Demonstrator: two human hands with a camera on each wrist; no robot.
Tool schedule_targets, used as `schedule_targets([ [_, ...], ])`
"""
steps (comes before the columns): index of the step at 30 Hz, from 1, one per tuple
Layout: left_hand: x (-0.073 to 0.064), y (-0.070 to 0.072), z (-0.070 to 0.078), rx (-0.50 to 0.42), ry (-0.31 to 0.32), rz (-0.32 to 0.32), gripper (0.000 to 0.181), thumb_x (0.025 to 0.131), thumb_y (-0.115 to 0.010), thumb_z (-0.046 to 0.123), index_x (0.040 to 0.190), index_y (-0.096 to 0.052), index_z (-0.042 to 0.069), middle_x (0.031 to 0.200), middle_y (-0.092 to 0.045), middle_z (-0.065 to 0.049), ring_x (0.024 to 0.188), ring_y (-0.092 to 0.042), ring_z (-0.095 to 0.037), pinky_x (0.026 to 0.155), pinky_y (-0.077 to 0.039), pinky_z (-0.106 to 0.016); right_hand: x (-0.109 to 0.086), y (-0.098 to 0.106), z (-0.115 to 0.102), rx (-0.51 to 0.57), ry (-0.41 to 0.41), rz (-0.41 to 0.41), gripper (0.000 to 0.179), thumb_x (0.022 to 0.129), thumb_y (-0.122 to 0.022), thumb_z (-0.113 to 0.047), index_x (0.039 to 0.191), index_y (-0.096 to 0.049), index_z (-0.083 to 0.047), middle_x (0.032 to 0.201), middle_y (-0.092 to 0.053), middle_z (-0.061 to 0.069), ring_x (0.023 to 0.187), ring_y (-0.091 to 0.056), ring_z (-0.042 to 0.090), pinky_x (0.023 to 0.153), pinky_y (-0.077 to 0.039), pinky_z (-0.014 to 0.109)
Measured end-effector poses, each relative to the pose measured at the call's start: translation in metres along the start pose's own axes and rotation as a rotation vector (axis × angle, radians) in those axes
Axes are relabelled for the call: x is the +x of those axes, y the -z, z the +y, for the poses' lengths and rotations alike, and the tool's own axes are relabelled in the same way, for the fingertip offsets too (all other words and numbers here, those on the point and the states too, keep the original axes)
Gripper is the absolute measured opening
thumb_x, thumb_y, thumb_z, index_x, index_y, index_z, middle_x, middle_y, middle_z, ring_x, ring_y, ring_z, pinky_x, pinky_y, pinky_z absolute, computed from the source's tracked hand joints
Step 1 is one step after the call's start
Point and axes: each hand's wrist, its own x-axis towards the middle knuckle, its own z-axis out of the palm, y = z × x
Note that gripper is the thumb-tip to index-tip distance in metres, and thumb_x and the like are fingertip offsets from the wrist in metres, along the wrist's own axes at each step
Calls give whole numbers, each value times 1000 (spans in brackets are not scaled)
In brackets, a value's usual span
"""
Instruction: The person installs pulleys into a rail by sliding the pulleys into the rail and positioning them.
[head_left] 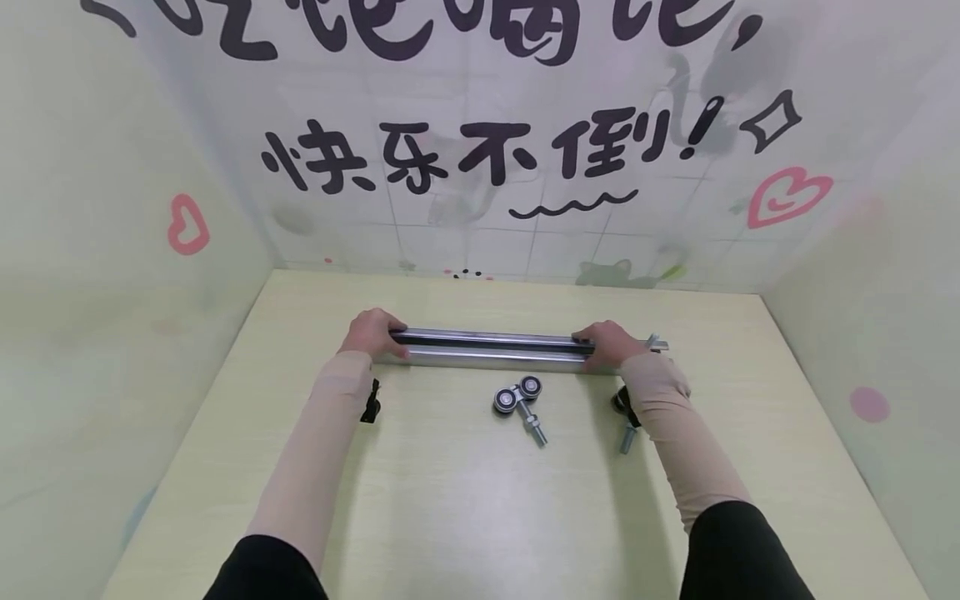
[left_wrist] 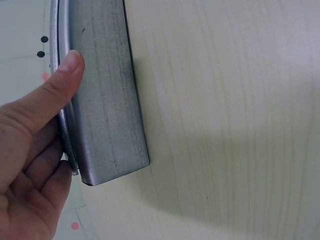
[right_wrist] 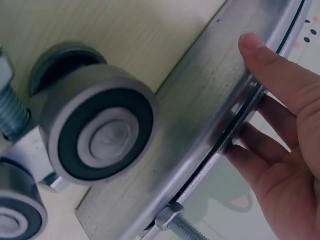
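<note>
A long slotted metal rail [head_left: 487, 352] lies crosswise toward the back of the table. At its left end my left hand [head_left: 372, 333] grips it, the thumb on the broad face and the fingers curled behind in the left wrist view. Nearer its right end my right hand [head_left: 606, 342] holds it the same way, thumb in front and fingertips at the slot. A bolt [right_wrist: 185, 227] with a nut sticks out of the slot beyond the right hand. In front of the rail lies a twin-wheel roller [head_left: 517, 398] with a threaded bolt.
Another roller [right_wrist: 107, 135] sits close to the right wrist camera; its bolt [head_left: 628, 437] shows beside the right forearm. Small black pieces show at both wrists. Printed walls border the pale wooden table [head_left: 480, 517] at the back and both sides.
</note>
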Motion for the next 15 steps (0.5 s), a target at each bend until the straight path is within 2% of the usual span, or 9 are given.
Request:
schedule_targets([
  [10, 0, 2, 4, 16, -7, -22, 58, 64, -81, 16, 116, -60, 1, 117, -59, -16, 113, -50, -34, 100, -35, -45, 0, -3, -2, 31, -49, 95, 54, 63, -79, -8, 113, -61, 1, 113, -60, 21, 106, -53, 38, 93, -42, 45],
  [15, 0, 2, 3, 42, -26, -23, 58, 65, -81, 17, 116, -59, 0, 117, -59, -17, 112, -50, -35, 99, -36, -45, 0, -2, -5, 41, -57, 106, 54, 60, -79, -7, 111, -62, 1, 111, -61, 20, 105, -54, 37, 92, -43, 44],
])
